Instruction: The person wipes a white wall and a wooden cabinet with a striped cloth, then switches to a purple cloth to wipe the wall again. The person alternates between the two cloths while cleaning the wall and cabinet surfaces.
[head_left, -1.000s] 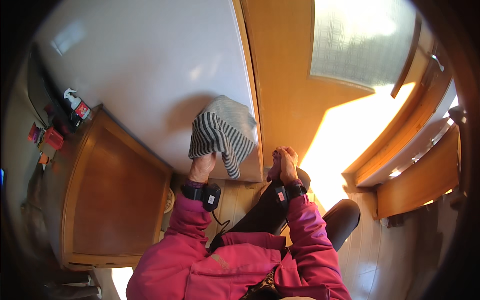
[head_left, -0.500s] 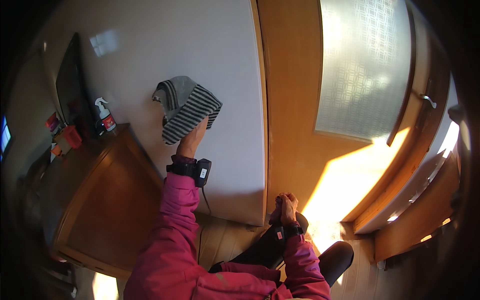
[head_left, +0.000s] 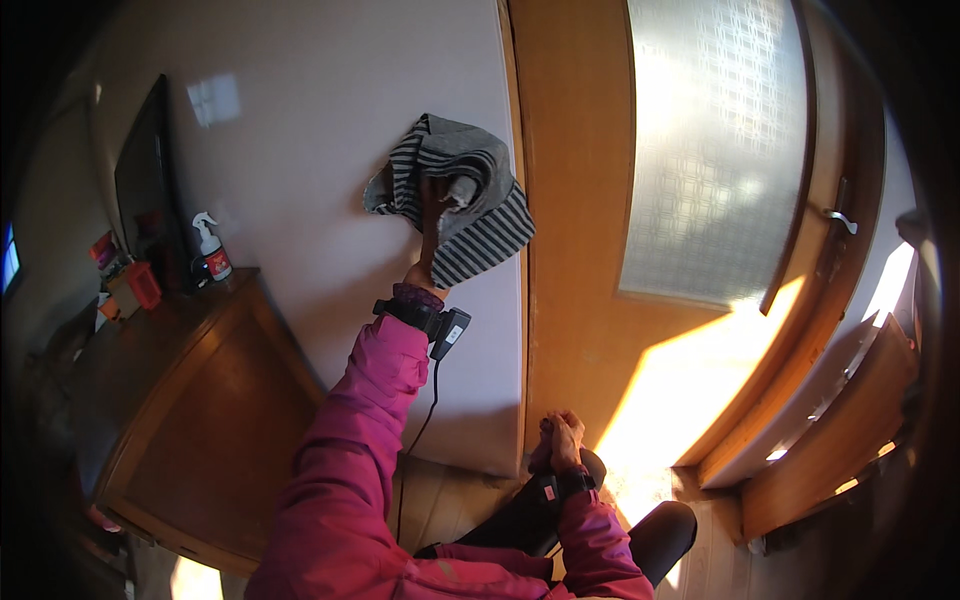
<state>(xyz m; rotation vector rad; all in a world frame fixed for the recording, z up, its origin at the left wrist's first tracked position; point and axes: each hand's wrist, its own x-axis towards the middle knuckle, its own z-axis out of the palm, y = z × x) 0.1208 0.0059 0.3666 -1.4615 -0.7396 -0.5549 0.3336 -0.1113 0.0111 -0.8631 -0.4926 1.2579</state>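
Observation:
My left hand [head_left: 431, 240] is raised against the pale wall [head_left: 300, 150], its fingers wrapped in a grey cloth with black stripes [head_left: 487, 241]. Folds of the cloth bunch over the fingers and hide most of them. One corner of it reaches the wall's edge beside the wooden door frame. Low down near my bent knee, my right hand [head_left: 567, 440] is closed, with its fingers curled in. Whatever it may hold is hidden in shadow. Both wrists wear black straps, and a cable hangs from the left one.
A brown wooden cabinet [head_left: 215, 400] stands at left, carrying a spray bottle [head_left: 212, 247], a red container [head_left: 143, 286] and a dark screen [head_left: 143, 170]. To the right is a wooden door [head_left: 575, 200] with a frosted pane [head_left: 710, 150] and a metal handle [head_left: 840, 220]. Sunlight falls across the door's lower part.
My left hand has moved right along the wall with the cloth, towards the door frame. The cloth has bunched up and turned. My right hand stays closed by the knee.

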